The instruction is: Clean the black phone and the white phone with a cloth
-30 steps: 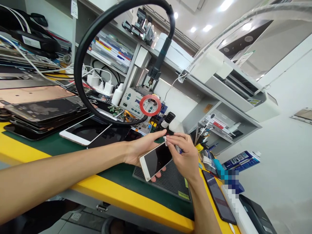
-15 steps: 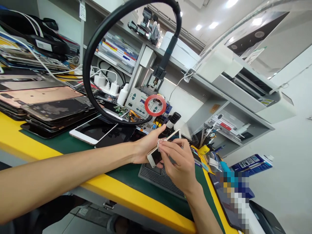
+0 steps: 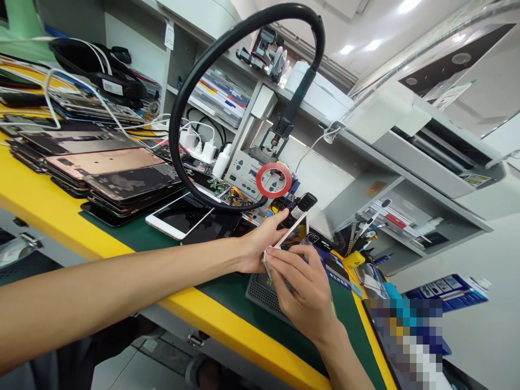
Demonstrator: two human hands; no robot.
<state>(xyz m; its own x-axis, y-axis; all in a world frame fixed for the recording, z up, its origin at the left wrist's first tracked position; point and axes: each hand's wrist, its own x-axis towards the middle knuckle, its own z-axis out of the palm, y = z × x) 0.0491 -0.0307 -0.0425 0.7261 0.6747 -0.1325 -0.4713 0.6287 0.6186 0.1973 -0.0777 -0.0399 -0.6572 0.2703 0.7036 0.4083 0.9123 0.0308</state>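
My left hand (image 3: 262,244) holds a pale gold-edged smartphone (image 3: 299,234) from its far side, thumb up along the edge. The phone is tilted, so its screen shows only at a slant. With fingers pinched together, my right hand (image 3: 303,281) presses a small white wad (image 3: 266,254), perhaps tissue, to the phone's near end. The fingers hide most of the wad and the phone's lower part. Under both hands a dark grey perforated pad (image 3: 264,295) lies on the green mat (image 3: 227,298).
Phone screens (image 3: 125,162) are stacked at the left, beside a white tablet (image 3: 170,219). A black hose (image 3: 176,108) loops over the bench near a red tape ring (image 3: 260,181) and a dark bottle (image 3: 305,203). A dark tablet (image 3: 377,325) lies at the right edge.
The phone has turned more edge-on, hiding its lower end. My right hand stays pinched at its near end. The whole scene has shifted rightward in view.
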